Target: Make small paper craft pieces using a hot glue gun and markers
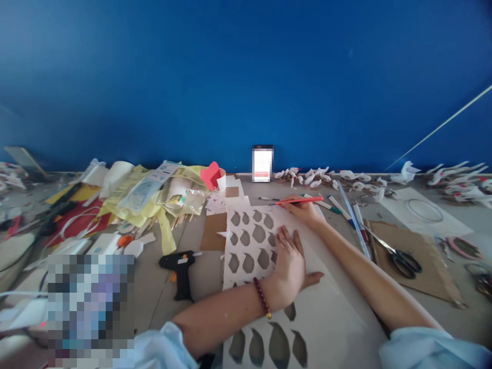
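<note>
A large white paper sheet (342,312) lies in front of me, with rows of bird-like shapes cut out along its left side. Pressed flat on it is my left hand (289,261), fingers stretched out and thumb apart, partly covering some cut-outs. At the sheet's far edge, my right hand (302,210) grips a red pen (309,199) that points left. The pen tip is close to the paper's top edge; I cannot tell if it touches. A thin dark pen (269,199) lies just beyond it.
Left of the sheet lies a black glue gun (182,264). Behind it are yellow packaging (130,192) and a brown card (213,231). Scissors (403,261) rest on cardboard (418,287) at right. Several small white paper birds (315,179) and a phone (262,164) stand along the blue wall.
</note>
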A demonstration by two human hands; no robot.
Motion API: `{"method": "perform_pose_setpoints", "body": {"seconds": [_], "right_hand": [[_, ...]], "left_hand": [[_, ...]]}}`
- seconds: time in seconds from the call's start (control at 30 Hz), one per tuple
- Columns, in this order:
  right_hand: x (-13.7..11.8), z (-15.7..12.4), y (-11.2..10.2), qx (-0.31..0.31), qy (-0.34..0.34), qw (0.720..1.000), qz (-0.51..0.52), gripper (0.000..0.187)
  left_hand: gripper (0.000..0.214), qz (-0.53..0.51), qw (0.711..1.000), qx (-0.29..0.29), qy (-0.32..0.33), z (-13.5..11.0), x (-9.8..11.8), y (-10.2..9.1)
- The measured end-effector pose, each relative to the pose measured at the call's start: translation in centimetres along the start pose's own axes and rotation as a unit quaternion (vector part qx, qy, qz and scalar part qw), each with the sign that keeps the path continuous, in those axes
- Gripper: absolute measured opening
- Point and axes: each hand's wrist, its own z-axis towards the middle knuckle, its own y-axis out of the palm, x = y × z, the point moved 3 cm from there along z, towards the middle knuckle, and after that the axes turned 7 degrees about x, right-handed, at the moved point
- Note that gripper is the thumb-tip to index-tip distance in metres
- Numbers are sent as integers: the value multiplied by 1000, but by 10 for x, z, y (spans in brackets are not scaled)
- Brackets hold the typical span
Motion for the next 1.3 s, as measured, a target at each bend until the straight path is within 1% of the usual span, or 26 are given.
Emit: {"method": "perform_pose_setpoints", "body": {"seconds": [0.2, 0.47, 0.77, 0.97, 1.3], "right_hand": [[-2, 0, 1, -12, -15, 1000, 0, 15], [1, 0, 1, 3, 8, 1000, 1, 21], [-6, -1, 2, -8, -4, 1000, -4, 18], [-6, 0, 1, -23, -5, 999, -29, 19], [-1, 1, 1, -42, -43, 997, -50, 21]], "left_hand": [[111, -23, 1000, -2, -3, 1, -1, -1], [112, -17, 1000, -1, -3, 1, -1, 0], [116, -12, 1000, 9, -9, 0, 1, 5], [115, -16, 1000, 2, -5, 0, 0, 0], [113, -29, 1000, -1, -10, -1, 0, -2]]}}
